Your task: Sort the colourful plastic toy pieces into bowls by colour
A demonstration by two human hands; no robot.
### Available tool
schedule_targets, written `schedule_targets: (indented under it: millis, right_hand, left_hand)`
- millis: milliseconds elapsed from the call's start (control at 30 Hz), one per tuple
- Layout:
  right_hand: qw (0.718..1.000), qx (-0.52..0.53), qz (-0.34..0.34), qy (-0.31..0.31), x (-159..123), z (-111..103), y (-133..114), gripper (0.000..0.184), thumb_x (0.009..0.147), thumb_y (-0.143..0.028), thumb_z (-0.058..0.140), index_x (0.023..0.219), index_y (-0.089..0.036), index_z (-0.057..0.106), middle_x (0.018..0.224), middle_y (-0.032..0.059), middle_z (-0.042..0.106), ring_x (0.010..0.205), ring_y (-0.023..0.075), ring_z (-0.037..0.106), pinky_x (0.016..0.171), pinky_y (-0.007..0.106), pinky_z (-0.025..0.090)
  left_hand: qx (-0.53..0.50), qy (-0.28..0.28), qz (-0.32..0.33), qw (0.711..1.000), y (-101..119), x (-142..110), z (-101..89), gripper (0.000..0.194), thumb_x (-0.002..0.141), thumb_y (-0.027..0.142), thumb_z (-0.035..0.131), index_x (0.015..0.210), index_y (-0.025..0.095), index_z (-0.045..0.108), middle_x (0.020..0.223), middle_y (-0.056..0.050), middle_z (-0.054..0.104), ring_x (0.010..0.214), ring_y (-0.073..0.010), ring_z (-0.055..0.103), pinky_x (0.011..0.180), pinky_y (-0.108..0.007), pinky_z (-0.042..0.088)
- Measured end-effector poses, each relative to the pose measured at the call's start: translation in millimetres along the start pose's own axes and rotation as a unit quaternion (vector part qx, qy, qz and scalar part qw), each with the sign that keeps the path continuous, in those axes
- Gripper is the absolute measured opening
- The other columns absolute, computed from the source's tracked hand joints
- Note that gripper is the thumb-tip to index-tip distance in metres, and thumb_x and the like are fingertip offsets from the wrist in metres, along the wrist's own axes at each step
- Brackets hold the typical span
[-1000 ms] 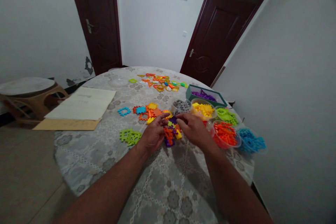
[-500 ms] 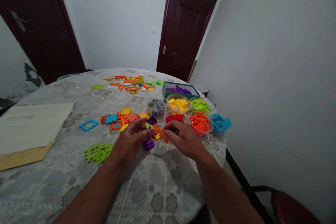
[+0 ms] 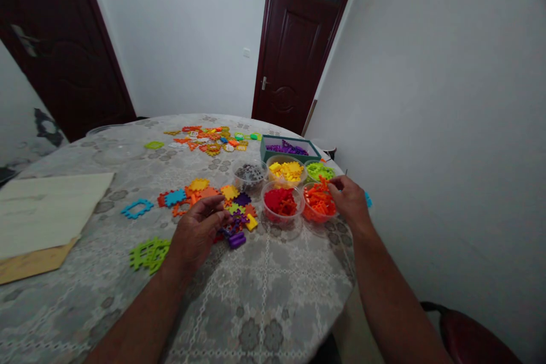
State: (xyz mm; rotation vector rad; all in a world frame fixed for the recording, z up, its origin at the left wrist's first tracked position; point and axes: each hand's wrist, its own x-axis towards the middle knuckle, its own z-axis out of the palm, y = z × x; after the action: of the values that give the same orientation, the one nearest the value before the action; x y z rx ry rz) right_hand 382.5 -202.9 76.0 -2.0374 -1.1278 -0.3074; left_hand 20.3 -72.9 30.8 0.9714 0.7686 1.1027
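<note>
Nearest, the left hand [image 3: 194,233] has its fingers loosely bent, thumb apart, beside a purple block [image 3: 237,240] on the table [image 3: 256,284]. Farther right, the right hand [image 3: 350,202] seems to pinch an orange piece [image 3: 323,182] just over the orange tub [image 3: 318,219]. The tubs [image 3: 249,186] hold mostly one colour each, maybe to stop mixing. Behind, a green box [image 3: 267,153] holds purple bits [image 3: 286,148], its sides likely stopping spills.

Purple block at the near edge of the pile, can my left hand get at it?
Likely yes: your left hand is just left of the purple block, and nothing appears to cover its top.
</note>
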Motion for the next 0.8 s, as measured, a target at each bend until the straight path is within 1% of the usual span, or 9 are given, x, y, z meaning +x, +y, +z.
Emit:
schedule_targets:
  millis: [133,233,333,433,500,567,667,733,800]
  right_hand:
    - [1.0,-0.014,0.014,-0.004,-8.1,8.4,14.1,0.025,0.09,-0.036,0.055,0.094,-0.021,0.075,0.091,0.0084,0.079,0.083,0.0234,0.071,0.081,0.035,0.052]
    - [1.0,-0.005,0.008,-0.009,-11.9,7.9,16.2,0.025,0.09,-0.037,0.055,0.091,-0.02,0.074,0.092,0.0092,0.079,0.083,0.0235,0.07,0.082,0.036,0.053]
    - [0.999,0.016,-0.007,0.027,-21.1,1.7,3.1,0.025,0.092,-0.038,0.056,0.093,-0.02,0.074,0.094,0.0103,0.078,0.086,0.0253,0.071,0.086,0.038,0.054]
    - [0.995,0.076,-0.046,0.034,-42.8,-5.7,-26.5,0.024,0.096,-0.04,0.058,0.099,-0.022,0.074,0.097,0.0095,0.078,0.087,0.0257,0.071,0.084,0.038,0.055]
    - [0.985,0.127,-0.104,-0.048,-62.9,-8.7,-49.5,0.021,0.099,-0.04,0.059,0.101,-0.025,0.074,0.1,0.0083,0.078,0.086,0.0247,0.071,0.08,0.037,0.057]
    - [0.953,0.158,-0.182,-0.184,-84.5,-8.3,-71.1,0.021,0.101,-0.038,0.058,0.109,-0.028,0.074,0.11,0.0081,0.078,0.092,0.0247,0.073,0.084,0.038,0.059]
    - [0.885,0.115,-0.276,-0.358,-113.6,2.4,-99.1,0.034,0.099,-0.033,0.061,0.131,-0.028,0.071,0.144,0.0126,0.068,0.121,0.0307,0.071,0.102,0.045,0.058]
    - [0.866,0.042,-0.289,-0.406,-126.5,16.2,-115.7,0.047,0.096,-0.03,0.065,0.143,-0.025,0.065,0.161,0.0186,0.053,0.131,0.0363,0.066,0.104,0.049,0.058]
    - [0.868,-0.024,-0.274,-0.413,-133.0,33.4,-130.4,0.057,0.096,-0.03,0.065,0.152,-0.021,0.057,0.167,0.0248,0.043,0.128,0.0377,0.069,0.099,0.047,0.06]
  left_hand:
    - [0.123,0.018,0.05,0.991,5.6,-1.7,-5.1,0.041,0.073,0.033,0.087,0.111,0.021,0.076,0.098,-0.005,0.078,0.082,-0.0232,0.075,0.081,-0.038,0.061]
    - [0.215,0.074,0.109,0.968,14.4,-3.6,-9.3,0.035,0.077,0.038,0.083,0.108,0.022,0.077,0.092,-0.005,0.079,0.088,-0.0257,0.076,0.085,-0.038,0.06]
    - [0.298,0.153,0.157,0.929,28.8,-5.8,-17.6,0.031,0.082,0.041,0.079,0.107,0.024,0.077,0.1,-0.005,0.079,0.095,-0.0266,0.075,0.091,-0.039,0.059]
    - [0.399,0.162,0.2,0.88,41.0,-9.7,-36.9,0.038,0.086,0.047,0.074,0.116,0.024,0.074,0.116,-0.008,0.077,0.108,-0.0301,0.072,0.103,-0.045,0.056]
    - [0.49,0.149,0.231,0.827,41.2,-15.4,-56.4,0.05,0.085,0.051,0.074,0.127,0.024,0.068,0.133,-0.012,0.071,0.127,-0.0356,0.064,0.115,-0.052,0.047]
    - [0.568,0.155,0.235,0.773,33.2,-25.3,-77.2,0.066,0.082,0.056,0.076,0.136,0.022,0.062,0.144,-0.016,0.063,0.142,-0.0403,0.052,0.123,-0.056,0.037]
    - [0.631,0.161,0.164,0.741,11.6,-44.4,-98.5,0.083,0.08,0.065,0.076,0.146,0.02,0.055,0.143,-0.019,0.059,0.14,-0.0424,0.053,0.119,-0.058,0.04]
    - [0.666,0.139,0.128,0.721,-3.1,-55.1,-101.6,0.087,0.081,0.068,0.075,0.15,0.019,0.053,0.14,-0.02,0.06,0.138,-0.0434,0.054,0.117,-0.059,0.041]
    - [0.693,0.129,0.107,0.701,-14.7,-61.4,-98.0,0.092,0.078,0.067,0.078,0.152,0.02,0.052,0.145,-0.022,0.057,0.142,-0.0464,0.049,0.118,-0.061,0.037]
